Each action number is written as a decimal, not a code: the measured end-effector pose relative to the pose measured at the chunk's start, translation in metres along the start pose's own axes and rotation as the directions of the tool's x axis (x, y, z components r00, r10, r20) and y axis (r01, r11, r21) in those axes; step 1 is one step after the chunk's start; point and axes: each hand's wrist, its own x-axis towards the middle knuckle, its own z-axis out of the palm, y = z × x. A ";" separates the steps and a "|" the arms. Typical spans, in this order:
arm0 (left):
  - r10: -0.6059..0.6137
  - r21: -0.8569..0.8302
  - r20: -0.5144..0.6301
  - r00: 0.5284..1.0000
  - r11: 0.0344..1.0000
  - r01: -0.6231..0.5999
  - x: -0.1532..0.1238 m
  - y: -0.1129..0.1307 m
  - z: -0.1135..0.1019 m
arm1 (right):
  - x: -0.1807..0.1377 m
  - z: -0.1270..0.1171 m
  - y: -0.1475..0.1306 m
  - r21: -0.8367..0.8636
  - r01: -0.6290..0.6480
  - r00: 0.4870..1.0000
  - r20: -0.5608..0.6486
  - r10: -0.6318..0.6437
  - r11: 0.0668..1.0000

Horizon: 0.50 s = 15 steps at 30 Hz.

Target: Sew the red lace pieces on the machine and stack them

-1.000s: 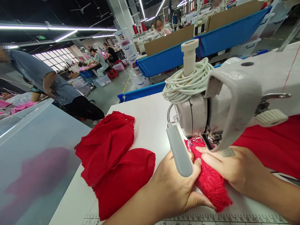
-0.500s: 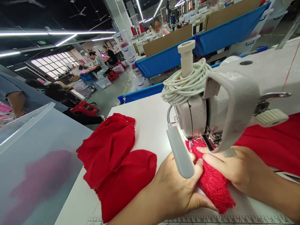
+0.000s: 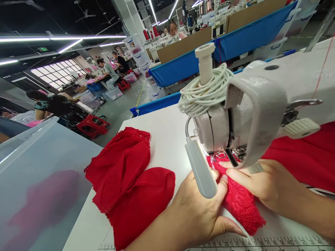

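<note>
Under the head of a white sewing machine (image 3: 267, 101) lies a narrow strip of red lace fabric (image 3: 243, 205), its near end loose on the table. My left hand (image 3: 199, 205) grips the strip's left side, fingers bent on it and thumb stretched along its lower edge. A grey lamp (image 3: 201, 169) hides part of those fingers. From the right, my right hand (image 3: 267, 181) holds the lace close to the presser foot, thumb and forefinger close together on it. Its other fingers are hidden. The needle area is mostly covered by the machine's guard.
Red fabric pieces (image 3: 131, 188) lie left of my hands; more red cloth (image 3: 303, 153) lies on the right. A translucent bin (image 3: 49, 181) stands at the table's left edge. A printed ruler (image 3: 277, 242) runs along the front. Coworkers sit beyond, near a red stool (image 3: 92, 125).
The view has shifted slightly. The lace's near end has moved a little to the right. Both hands keep nearly the same hold. A person at the left has moved mostly out of view.
</note>
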 end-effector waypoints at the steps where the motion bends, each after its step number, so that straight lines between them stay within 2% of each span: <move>1: -0.008 0.002 0.001 1.000 1.000 0.008 0.001 0.001 -0.001 | 0.000 0.000 0.000 -0.002 0.001 1.000 -0.006 -0.001 1.000; 15: -0.046 0.004 0.050 0.998 0.999 0.046 0.001 0.005 0.000 | 0.001 0.000 0.000 0.004 -0.042 0.999 -0.002 0.042 0.999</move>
